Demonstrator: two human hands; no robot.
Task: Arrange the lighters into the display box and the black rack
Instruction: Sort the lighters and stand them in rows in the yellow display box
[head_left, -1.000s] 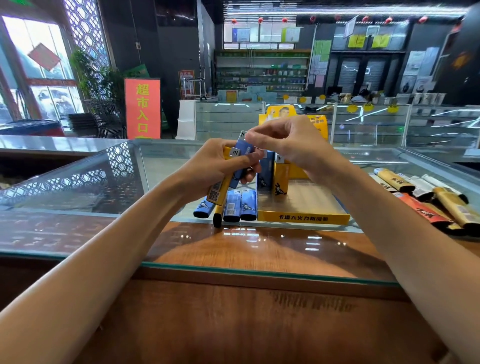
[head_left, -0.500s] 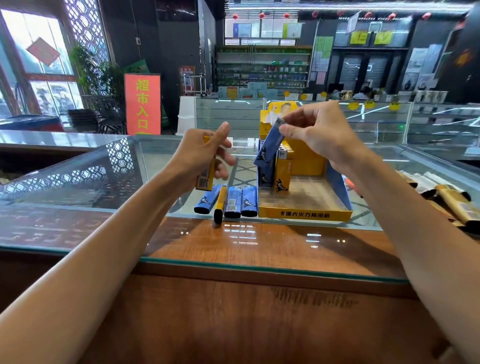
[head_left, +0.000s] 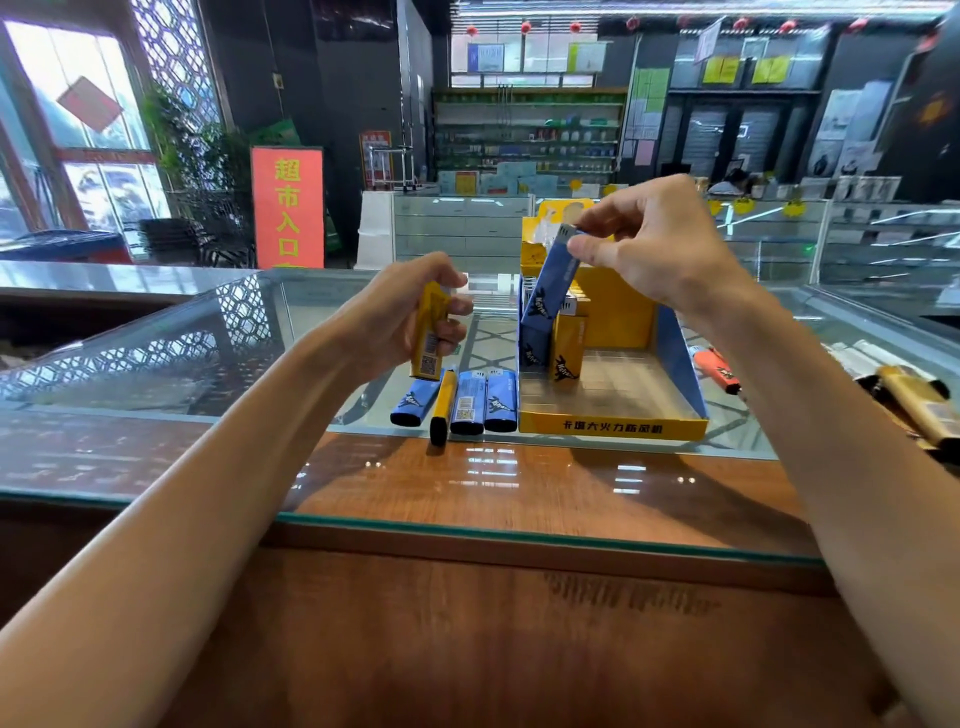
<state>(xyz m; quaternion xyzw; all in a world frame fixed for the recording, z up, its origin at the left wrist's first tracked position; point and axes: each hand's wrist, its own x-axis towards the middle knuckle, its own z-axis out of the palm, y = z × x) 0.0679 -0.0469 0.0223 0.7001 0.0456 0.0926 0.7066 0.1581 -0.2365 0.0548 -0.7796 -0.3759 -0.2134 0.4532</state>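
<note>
The right hand (head_left: 655, 248) pinched a tilted blue rectangular lighter (head_left: 551, 282) over the yellow cardboard display box (head_left: 613, 427) on the glass counter (head_left: 156, 374); the left hand (head_left: 410, 317) gripped a yellow lighter (head_left: 430, 332); four lighters (head_left: 470, 402) lay beside the box.

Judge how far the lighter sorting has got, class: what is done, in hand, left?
Done: a few lighters stand in the display box. In hand: the right hand lowers a blue lighter into it; the left hand holds a yellow lighter. Left: loose lighters beside the box. No black rack shows.
</note>
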